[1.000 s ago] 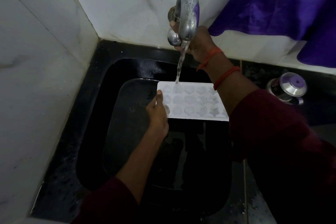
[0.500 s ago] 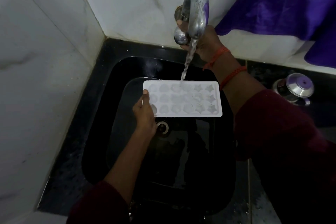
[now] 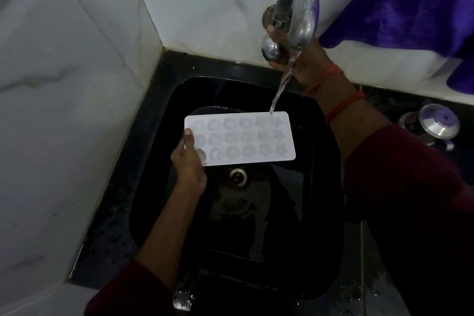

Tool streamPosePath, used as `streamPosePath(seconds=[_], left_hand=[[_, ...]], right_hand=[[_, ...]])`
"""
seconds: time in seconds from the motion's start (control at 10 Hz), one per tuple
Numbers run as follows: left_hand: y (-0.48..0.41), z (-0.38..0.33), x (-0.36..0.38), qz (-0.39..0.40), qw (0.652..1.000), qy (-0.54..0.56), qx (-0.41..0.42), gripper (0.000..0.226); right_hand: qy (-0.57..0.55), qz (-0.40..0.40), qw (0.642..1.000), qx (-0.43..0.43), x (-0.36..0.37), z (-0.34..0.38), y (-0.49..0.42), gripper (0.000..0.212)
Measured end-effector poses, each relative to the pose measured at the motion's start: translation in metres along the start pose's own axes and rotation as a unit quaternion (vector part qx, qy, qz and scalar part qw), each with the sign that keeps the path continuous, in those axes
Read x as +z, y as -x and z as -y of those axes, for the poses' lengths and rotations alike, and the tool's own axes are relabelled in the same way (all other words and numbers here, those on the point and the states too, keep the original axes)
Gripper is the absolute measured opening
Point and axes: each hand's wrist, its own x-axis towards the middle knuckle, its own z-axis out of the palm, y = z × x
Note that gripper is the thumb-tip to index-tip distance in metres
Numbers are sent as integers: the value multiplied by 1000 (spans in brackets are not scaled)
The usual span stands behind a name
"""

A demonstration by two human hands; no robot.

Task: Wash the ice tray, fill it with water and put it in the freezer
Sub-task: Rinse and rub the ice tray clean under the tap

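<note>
**Ice tray held by one end under running water: tipping and spilling are the risks**

Ice tray (image 3: 246,138), white with shell and star cells, hangs level over the black sink (image 3: 154,213), above the drain (image 3: 238,174). The left hand (image 3: 188,161) grasps its left short end only, thumb on top and fingers beneath. The right hand (image 3: 305,64) reaches behind the tap spout (image 3: 302,13), its fingers curled about the tap knob (image 3: 270,50). The water stream (image 3: 280,87) lands on the tray's far right corner, at the star cells, right by the rim.

The main hazard is leverage. Water is loading the end farthest from the grip, so the tray will likely sag or twist and dump its cells. The plastic is wet, and a thumb pinch could slip.

Because the stream strikes so near the rim, much of it may bounce off rather than fill. It could then splash the counter and the steel pot (image 3: 436,127) to the right.

A strong flow would also scour out cells that are already full, so the knob probably needs easing. An overfilled tray would slop on the way to the freezer.
</note>
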Motion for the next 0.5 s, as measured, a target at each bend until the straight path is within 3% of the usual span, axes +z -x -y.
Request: streamPosePath(seconds=[0.2, 0.4, 0.5], left_hand=[[0, -6, -13, -15, 1000, -2, 5, 25], [4, -8, -21, -20, 1000, -8, 7, 25], [7, -7, -25, -21, 1000, -6, -2, 26]], right_hand=[[-51, -5, 999, 10, 7, 2, 27, 39], [-174, 50, 983, 22, 6, -3, 40, 14], [-190, 45, 981, 21, 7, -4, 40, 19]])
